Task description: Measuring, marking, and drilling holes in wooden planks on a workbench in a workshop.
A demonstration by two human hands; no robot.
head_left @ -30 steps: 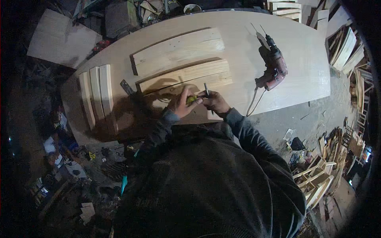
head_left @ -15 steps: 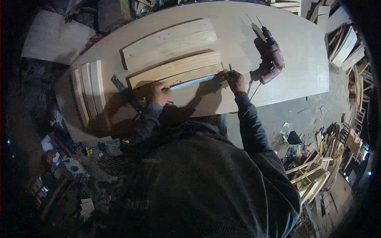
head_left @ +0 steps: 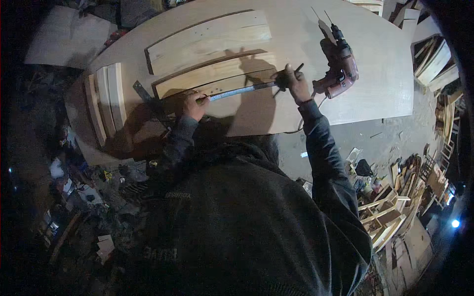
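Head view: the left hand (head_left: 196, 106) is closed around one end of a tape measure (head_left: 238, 92), whose blade runs along the near edge of a pale board (head_left: 232, 82) on the surface (head_left: 380, 59). The right hand (head_left: 297, 89), at the other end, grips a dark, pencil-like stick (head_left: 299, 67); shadow hides whether its fingers also pinch the blade. To measure well, the blade should be kept taut, flat and parallel to that edge, with the left end held firm and the reading taken from straight above. As for containers, none can be made out clearly; an open wooden frame (head_left: 385, 217) stands at lower right, its contents indistinct.
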